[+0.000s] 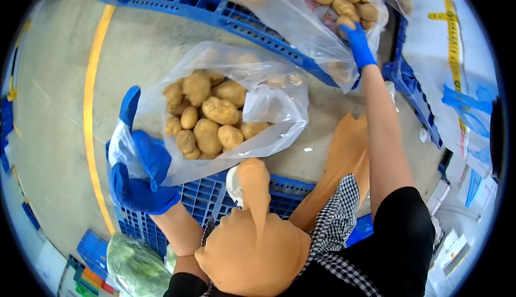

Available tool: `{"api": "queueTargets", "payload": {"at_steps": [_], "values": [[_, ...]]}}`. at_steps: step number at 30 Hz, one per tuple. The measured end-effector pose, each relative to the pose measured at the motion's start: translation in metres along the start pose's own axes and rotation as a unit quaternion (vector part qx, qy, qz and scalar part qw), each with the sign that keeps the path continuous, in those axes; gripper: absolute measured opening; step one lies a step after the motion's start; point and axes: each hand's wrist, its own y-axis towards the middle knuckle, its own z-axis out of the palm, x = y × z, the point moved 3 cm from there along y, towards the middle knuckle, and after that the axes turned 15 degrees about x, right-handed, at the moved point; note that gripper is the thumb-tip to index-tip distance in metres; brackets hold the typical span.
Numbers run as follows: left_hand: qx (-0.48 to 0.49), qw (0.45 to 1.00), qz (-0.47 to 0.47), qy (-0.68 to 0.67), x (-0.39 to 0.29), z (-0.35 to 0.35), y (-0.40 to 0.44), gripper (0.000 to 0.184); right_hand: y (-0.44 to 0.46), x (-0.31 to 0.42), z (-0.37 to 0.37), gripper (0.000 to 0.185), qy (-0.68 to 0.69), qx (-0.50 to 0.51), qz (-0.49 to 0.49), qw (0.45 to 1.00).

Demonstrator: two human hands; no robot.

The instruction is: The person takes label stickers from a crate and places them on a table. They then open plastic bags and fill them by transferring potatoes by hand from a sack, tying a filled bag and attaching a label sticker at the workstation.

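My left hand (141, 162), in a blue glove with a pale patch, is beside the left edge of an open clear plastic bag (282, 130). Its fingers are spread, and I see nothing clearly gripped in them. Brown potatoes (207, 134) fill the bag, which rests in front of me. At the upper right, my right hand (359, 44), also in a blue glove, reaches into a second clear bag (285, 23) of potatoes. Its fingers close round a potato (345, 23) at that bag's near edge; the fingertips are partly hidden.
The second bag lies on a blue plastic pallet (215, 12). Another blue pallet (201, 197) is just in front of me. White boxes with yellow tape (452, 44) stand at the right. A yellow line (91, 103) crosses the floor. Bagged green vegetables (134, 265) are at lower left.
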Motion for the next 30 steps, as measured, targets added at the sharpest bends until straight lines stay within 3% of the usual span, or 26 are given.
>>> {"api": "queueTargets", "payload": {"at_steps": [1,4,5,6,8,9,10,11,12,14,16,17,18,19,21,23,25,26,27,29,30], "values": [[-0.001,1.000,0.003,-0.009,-0.001,-0.002,-0.002,0.089,-0.014,0.025,0.021,0.051,0.348,0.039,0.054,0.935],[0.024,0.999,0.000,-0.027,-0.004,-0.007,-0.005,0.088,-0.057,0.080,0.061,0.042,0.328,0.307,-0.041,0.892],[0.023,0.999,0.004,-0.035,-0.004,-0.006,-0.004,0.088,-0.089,0.123,0.088,0.037,0.262,0.371,-0.067,0.888],[0.026,0.999,0.003,-0.037,-0.004,-0.006,-0.003,0.088,-0.108,0.127,0.117,0.066,0.271,0.441,-0.033,0.855],[0.033,0.999,0.005,-0.041,-0.003,-0.006,-0.002,0.088,-0.142,0.160,0.167,0.060,0.147,0.520,-0.059,0.839],[0.039,0.998,0.011,-0.047,-0.003,-0.006,-0.001,0.088,-0.158,0.159,0.193,0.054,0.158,0.566,0.007,0.809],[0.045,0.997,0.018,-0.052,-0.003,-0.008,-0.001,0.087,-0.160,0.146,0.220,0.053,0.010,0.610,-0.068,0.789],[0.051,0.997,0.024,-0.056,-0.004,-0.010,-0.002,0.087,-0.163,0.130,0.233,0.051,-0.154,0.641,-0.048,0.751],[0.043,0.996,0.027,-0.068,-0.006,-0.012,-0.004,0.086,-0.160,0.102,0.241,0.047,-0.270,0.627,-0.103,0.723],[0.030,0.994,0.030,-0.099,-0.013,-0.016,-0.014,0.085,-0.148,0.074,0.229,0.033,-0.593,0.534,-0.110,0.592],[-0.010,0.996,0.029,-0.087,-0.018,-0.021,-0.025,0.083,-0.130,0.030,0.191,0.023,-0.754,0.325,-0.139,0.554],[-0.032,0.997,0.025,-0.070,-0.020,-0.023,-0.028,0.083,-0.122,0.040,0.157,0.021,-0.712,0.339,-0.038,0.614],[-0.039,0.995,0.032,-0.082,-0.020,-0.023,-0.029,0.083,-0.118,0.046,0.127,0.021,-0.691,0.326,-0.011,0.645],[-0.047,0.994,0.039,-0.093,-0.019,-0.024,-0.028,0.084,-0.122,0.081,0.104,0.027,-0.679,0.388,0.039,0.622],[-0.002,0.997,0.028,-0.078,-0.016,-0.023,-0.020,0.090,-0.128,0.134,0.070,0.031,-0.492,0.482,0.198,0.698],[-0.018,0.999,0.030,-0.003,-0.006,-0.011,-0.008,0.086,-0.105,0.139,0.044,0.030,-0.200,0.587,0.114,0.776],[0.017,0.999,0.017,-0.037,-0.001,-0.007,0.001,0.086,-0.064,0.137,0.023,0.024,0.017,0.381,-0.004,0.925],[0.027,0.999,0.012,-0.045,0.000,-0.007,0.002,0.086,-0.027,0.117,0.011,0.025,-0.206,0.276,-0.050,0.938],[0.053,0.998,0.005,-0.045,-0.001,-0.008,0.002,0.086,0.000,0.092,0.005,0.027,-0.409,0.153,-0.101,0.894],[0.011,0.999,0.004,-0.031,-0.006,-0.011,-0.003,0.086,0.012,0.028,0.006,0.031,-0.683,0.245,-0.050,0.687],[0.020,0.999,0.009,-0.032,-0.008,-0.011,-0.004,0.086,0.006,0.008,0.006,0.033,-0.660,0.326,-0.035,0.676]]}}
